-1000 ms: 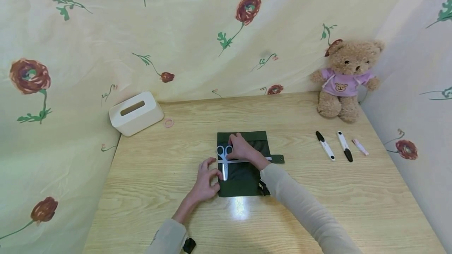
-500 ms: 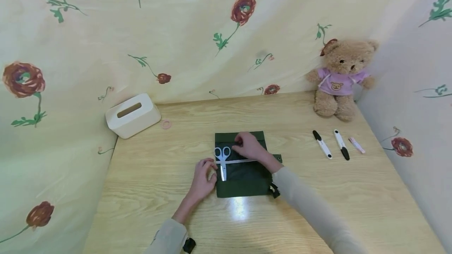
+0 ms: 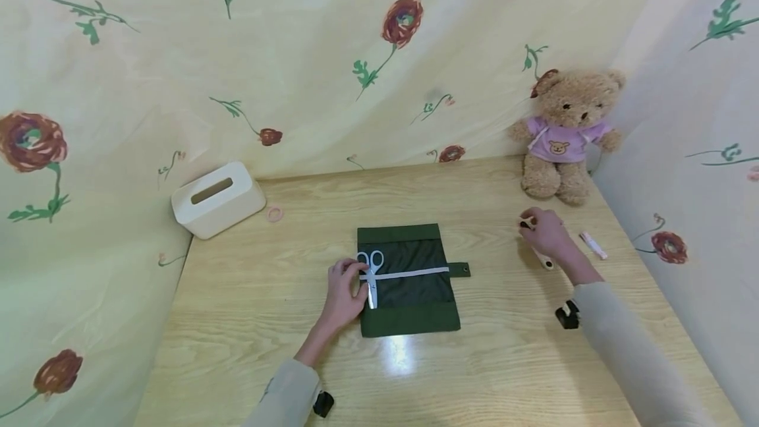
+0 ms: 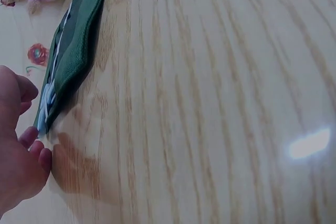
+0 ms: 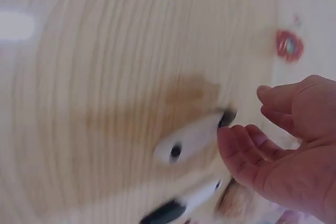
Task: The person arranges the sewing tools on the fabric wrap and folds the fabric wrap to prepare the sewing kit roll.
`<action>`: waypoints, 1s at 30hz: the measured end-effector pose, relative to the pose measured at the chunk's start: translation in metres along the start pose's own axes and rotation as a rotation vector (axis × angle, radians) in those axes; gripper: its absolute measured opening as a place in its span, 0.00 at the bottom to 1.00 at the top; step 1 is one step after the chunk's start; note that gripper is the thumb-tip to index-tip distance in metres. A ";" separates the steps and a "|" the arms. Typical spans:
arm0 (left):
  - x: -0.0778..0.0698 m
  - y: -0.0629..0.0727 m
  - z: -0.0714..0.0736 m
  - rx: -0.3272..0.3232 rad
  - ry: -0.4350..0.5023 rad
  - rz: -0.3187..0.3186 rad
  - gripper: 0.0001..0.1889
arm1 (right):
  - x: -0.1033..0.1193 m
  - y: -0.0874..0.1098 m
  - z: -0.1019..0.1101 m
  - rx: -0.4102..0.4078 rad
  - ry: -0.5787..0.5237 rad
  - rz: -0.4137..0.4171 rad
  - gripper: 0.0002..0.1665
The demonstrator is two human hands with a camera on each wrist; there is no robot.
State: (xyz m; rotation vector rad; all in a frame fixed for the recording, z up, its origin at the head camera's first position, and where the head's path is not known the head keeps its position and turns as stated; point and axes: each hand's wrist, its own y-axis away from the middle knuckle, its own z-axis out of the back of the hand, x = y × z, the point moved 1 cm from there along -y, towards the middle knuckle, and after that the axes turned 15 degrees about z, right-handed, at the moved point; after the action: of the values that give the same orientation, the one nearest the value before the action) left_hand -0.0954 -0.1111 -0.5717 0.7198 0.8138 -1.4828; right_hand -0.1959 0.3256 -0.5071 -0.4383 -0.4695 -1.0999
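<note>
Right hand (image 3: pixel 544 232): fingers bent at the black end of a slim white plastic marker (image 5: pixel 189 136) on the right of the surface (image 3: pixel 284 249); whether they pinch it, I cannot tell
Marker: smooth, glossy barrel, blurred in the right wrist view, which shows the dark oval near its tip more clearly than the head view does
Second white marker with a black end (image 5: pixel 198 196): beside the first in the right wrist view, mostly hidden by the hand in the head view
Left hand (image 3: pixel 342 292): loosely curved, thumb apart from fingers, at the left edge of a flat, dark green fabric case (image 3: pixel 409 321)
Fabric case: matte woven borders, shinier creased inner panel, thin white band (image 3: pixel 415 274), snap tab (image 3: pixel 459 269) at right; the left wrist view shows its near border bulging
Pale-handled metal scissors (image 3: pixel 371 281): on the case by the left fingers, round loops away from the person
Arms: both in pale sleeves, the right reaching well out, the left nearer the middle
Beyond: fluffy tan teddy bear (image 3: pixel 563 137) in a lilac top, rounded white tissue box (image 3: pixel 219 199), small pink ring (image 3: pixel 275 214)
</note>
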 end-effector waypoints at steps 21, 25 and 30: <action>0.006 0.002 -0.005 -0.016 -0.045 -0.082 0.19 | -0.024 0.013 0.006 0.195 0.064 -0.053 0.35; 0.006 0.002 -0.005 -0.020 -0.050 -0.090 0.19 | -0.026 0.013 0.004 0.192 0.044 -0.051 0.36; 0.005 0.001 -0.004 -0.013 -0.059 -0.065 0.19 | -0.023 0.011 0.002 0.184 0.003 -0.052 0.37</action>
State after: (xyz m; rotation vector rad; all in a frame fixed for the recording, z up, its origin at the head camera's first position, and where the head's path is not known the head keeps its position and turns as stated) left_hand -0.0949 -0.1106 -0.5786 0.6425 0.8072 -1.5484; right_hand -0.1949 0.3484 -0.5194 -0.2644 -0.5767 -1.0964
